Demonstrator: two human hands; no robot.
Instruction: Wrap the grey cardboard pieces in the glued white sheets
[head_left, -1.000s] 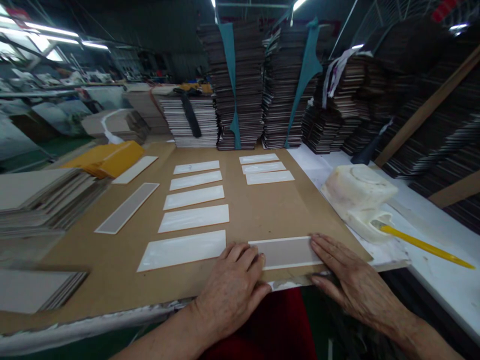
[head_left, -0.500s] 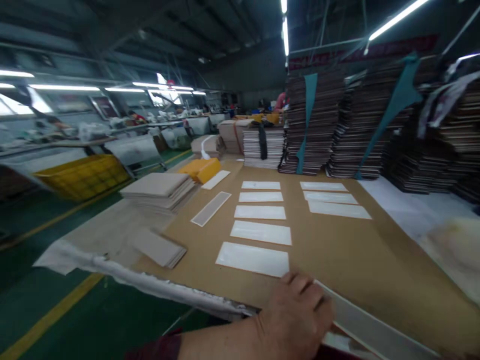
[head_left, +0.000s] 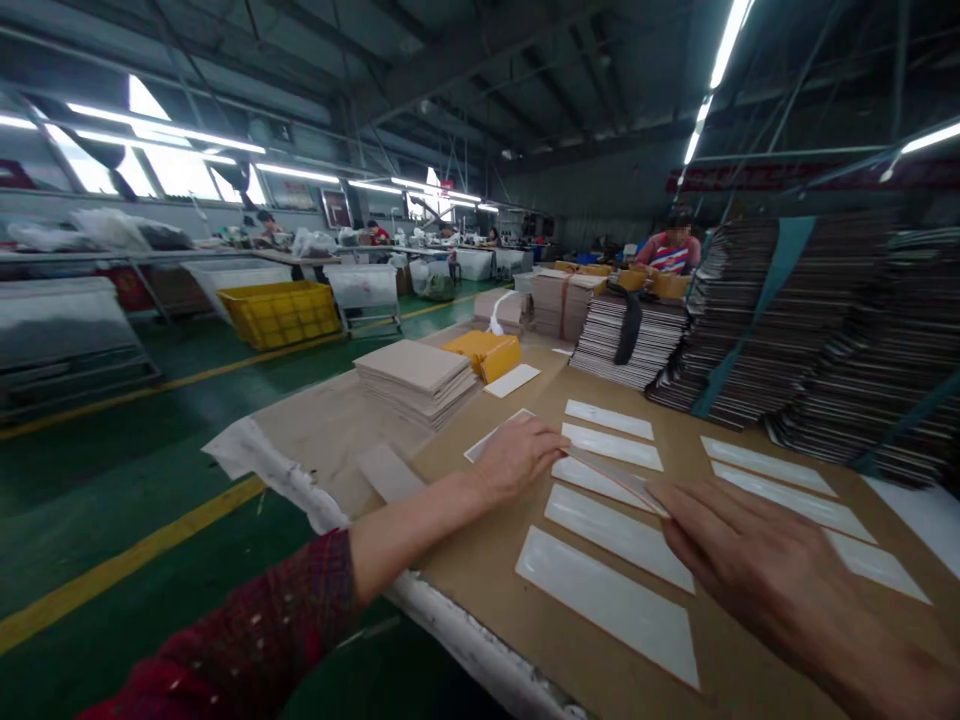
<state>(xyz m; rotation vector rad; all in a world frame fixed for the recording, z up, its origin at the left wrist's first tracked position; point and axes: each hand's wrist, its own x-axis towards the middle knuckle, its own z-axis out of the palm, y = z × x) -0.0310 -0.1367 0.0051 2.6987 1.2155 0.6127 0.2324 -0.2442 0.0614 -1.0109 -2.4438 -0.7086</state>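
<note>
A thin grey strip with a pale edge (head_left: 611, 477) is stretched between my two hands, tilted above a column of white strips. My left hand (head_left: 521, 455) pinches its far left end, reaching across from a dark red sleeve. At the other end, my right hand (head_left: 757, 560) has its fingers closed on the strip. Under and in front of it lie several glossy white strips (head_left: 611, 600) with thin brown edges on the brown tabletop (head_left: 480, 600). A grey, white-edged strip (head_left: 480, 445) is partly hidden behind my left hand.
Small grey boards (head_left: 390, 473) lie left of my forearm. Beyond them are a stack of beige boards (head_left: 412, 370) and a yellow bundle (head_left: 484, 355). Tall dark stacks (head_left: 757, 310) line the table's back right. A person (head_left: 671, 255) is behind them. More white strips (head_left: 795, 500) lie right.
My left hand has moved from the near table edge, out over the white strips, with the grey strip. My right hand has come into view, holding its other end. The view has turned left.
</note>
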